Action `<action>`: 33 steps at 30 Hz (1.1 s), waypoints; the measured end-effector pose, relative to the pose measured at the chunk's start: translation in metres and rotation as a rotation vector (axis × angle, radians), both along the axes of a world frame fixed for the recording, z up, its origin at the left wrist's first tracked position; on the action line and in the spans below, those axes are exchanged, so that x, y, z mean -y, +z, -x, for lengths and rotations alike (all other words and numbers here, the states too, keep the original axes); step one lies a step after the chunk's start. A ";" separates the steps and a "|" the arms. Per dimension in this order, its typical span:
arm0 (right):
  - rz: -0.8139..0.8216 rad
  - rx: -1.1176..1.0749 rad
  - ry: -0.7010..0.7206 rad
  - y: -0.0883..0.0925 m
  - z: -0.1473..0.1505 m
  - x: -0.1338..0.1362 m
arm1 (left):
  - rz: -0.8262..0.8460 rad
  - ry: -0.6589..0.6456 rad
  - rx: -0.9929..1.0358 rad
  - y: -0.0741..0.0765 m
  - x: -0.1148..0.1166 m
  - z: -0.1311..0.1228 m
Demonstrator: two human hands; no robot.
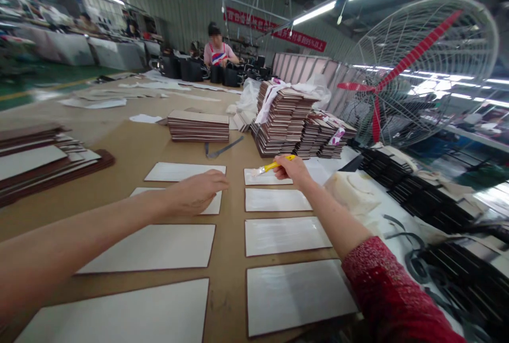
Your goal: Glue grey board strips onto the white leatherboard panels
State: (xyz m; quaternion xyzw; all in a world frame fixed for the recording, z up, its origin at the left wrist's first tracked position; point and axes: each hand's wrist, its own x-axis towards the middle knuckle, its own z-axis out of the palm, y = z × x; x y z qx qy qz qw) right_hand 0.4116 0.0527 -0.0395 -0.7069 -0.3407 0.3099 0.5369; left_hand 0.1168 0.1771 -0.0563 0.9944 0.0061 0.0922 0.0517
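Observation:
My right hand (pixel 292 169) is closed around the yellow handle of a paintbrush (pixel 271 166). Its bristles touch the farthest white panel of the right column (pixel 254 178). Three more panels lie nearer in that column, with a wet-looking sheen and streaks, such as the second panel (pixel 278 200) and the nearest one (pixel 298 295). Over the left column, my left hand (pixel 199 193) hangs loosely bent with its fingers a little apart and nothing visible in them. It partly covers a white panel (pixel 217 204); another panel (pixel 183 171) lies just beyond it.
Behind the panels stand a low stack of boards (pixel 199 126) and a taller stack (pixel 280 120). A grey strip (pixel 225 148) lies between them. More boards (pixel 35 163) are piled left. At right are a whitish container (pixel 352 192), black pieces (pixel 429 189) and a large fan (pixel 417 67). A person (pixel 218 54) works beyond.

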 end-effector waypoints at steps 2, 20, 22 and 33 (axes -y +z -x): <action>0.021 0.008 0.029 -0.004 0.001 -0.007 | 0.002 -0.017 -0.049 -0.011 -0.003 -0.029; 0.280 0.199 -0.081 0.006 -0.039 0.012 | 0.021 0.033 -0.161 -0.037 -0.006 -0.075; 0.277 0.233 -0.126 0.015 -0.047 0.018 | 0.030 0.039 -0.167 -0.038 -0.008 -0.074; 0.225 0.200 0.017 -0.001 0.009 -0.031 | 0.058 0.031 -0.163 -0.037 -0.009 -0.073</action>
